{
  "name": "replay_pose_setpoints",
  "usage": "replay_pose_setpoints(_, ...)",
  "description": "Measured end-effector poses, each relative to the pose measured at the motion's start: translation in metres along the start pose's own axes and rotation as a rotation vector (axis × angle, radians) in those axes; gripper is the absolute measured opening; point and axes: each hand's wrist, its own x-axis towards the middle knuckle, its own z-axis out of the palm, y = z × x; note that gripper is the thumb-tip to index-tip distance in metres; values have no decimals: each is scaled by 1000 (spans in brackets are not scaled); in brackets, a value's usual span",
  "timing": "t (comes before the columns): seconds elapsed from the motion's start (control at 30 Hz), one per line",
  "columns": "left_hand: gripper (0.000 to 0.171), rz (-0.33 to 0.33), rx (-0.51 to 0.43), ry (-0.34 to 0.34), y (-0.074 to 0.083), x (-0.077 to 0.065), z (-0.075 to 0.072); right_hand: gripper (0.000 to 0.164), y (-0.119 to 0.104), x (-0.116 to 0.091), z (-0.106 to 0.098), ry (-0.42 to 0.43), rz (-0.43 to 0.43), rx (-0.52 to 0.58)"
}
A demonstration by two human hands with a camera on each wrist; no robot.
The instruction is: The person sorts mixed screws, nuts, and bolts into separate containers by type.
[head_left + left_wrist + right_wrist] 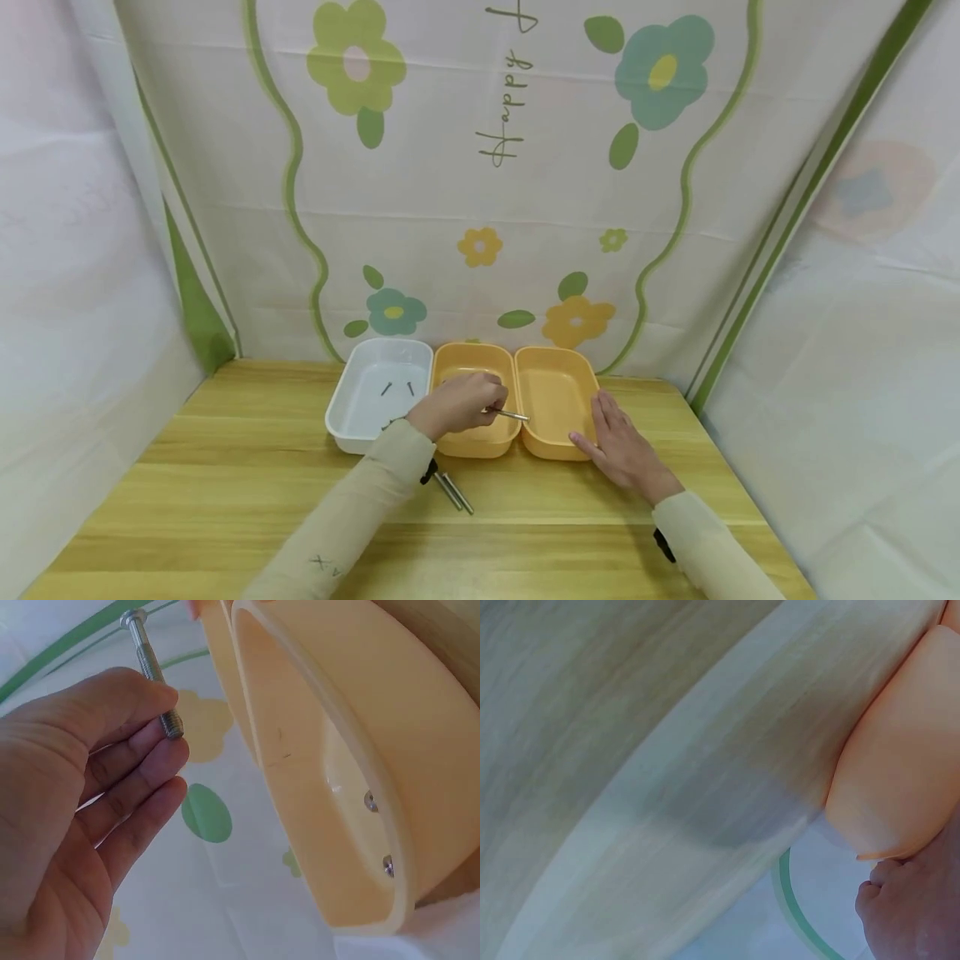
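My left hand (463,404) pinches a metal bolt (150,664) between thumb and fingers, above the middle yellow bin (474,448). The bolt has a round head and a threaded end; in the head view its shank points toward the right yellow bin (557,448). Two small shiny metal pieces (372,801) lie inside the middle bin in the left wrist view. My right hand (626,450) rests against the right bin's outer side, fingers straight and thumb spread by the near corner. Only part of that hand shows in the right wrist view.
On the left stands a white bin (345,421) with several small screws (386,388) in it, partly behind my left arm. Long metal bolts (457,493) lie on the wooden table (540,533) in front of the bins. A flower-printed cloth (420,208) hangs close behind.
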Motion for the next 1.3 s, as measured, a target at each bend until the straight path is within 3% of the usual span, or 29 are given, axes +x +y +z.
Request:
replay_pose_setpoints(0.23,16,-69,32,71,7,19,11,93,1,0,-1,2,7,2)
replay_pose_setpoints(0.4,16,-146,50,73,17,31,22,93,1,0,0,-6,11,2)
replay_pose_setpoints(0.63,11,-190,79,84,31,46,39,94,1,0,1,12,9,4)
replay_pose_setpoints(0.87,6,-192,117,132,40,51,48,94,2,1,2,10,9,4)
replay_pose_setpoints(1.1,6,-213,101,121,44,53,55,93,3,0,2,14,8,3)
replay_pose_setpoints(1.3,29,-260,48,117,46,53,58,94,0,1,3,5,10,15)
